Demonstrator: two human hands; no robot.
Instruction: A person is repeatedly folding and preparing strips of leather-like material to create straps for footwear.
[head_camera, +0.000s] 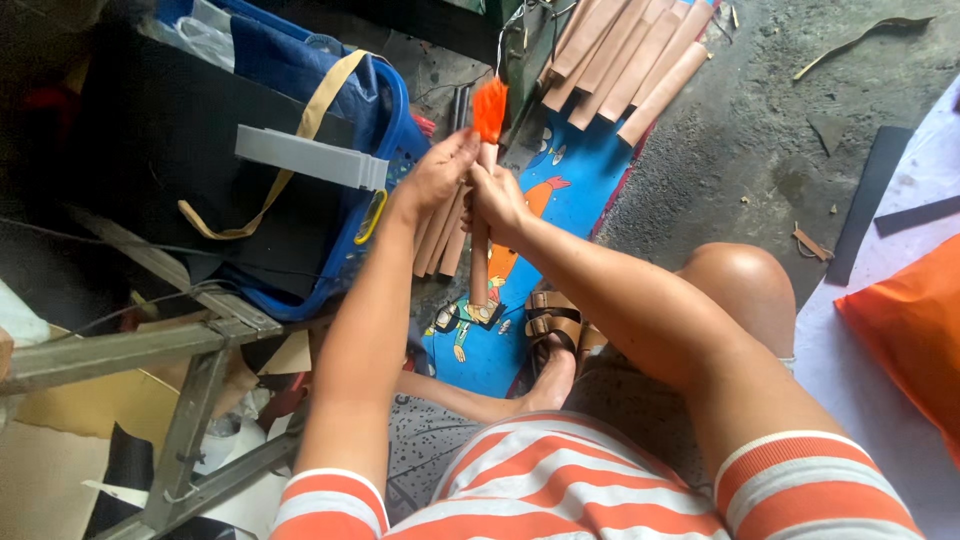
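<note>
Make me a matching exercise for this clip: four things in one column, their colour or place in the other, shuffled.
Things:
1. tuft
2. tube in the hands
3. basket
4. cushion

Descriptions:
A. blue, at the left, with a grey bar across it
B. orange, at the right edge
C. orange, sticking out of the tube's top
D. tan, upright, gripped by left hand and right hand

Pairs: 1-C, 2-D, 3-A, 4-B

rough grey concrete floor (littered), daylight.

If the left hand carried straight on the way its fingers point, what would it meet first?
Likely the orange tuft atop the tan cardboard tube; the left hand points up-right at it, fingertips about touching, though depth is unclear.
</note>
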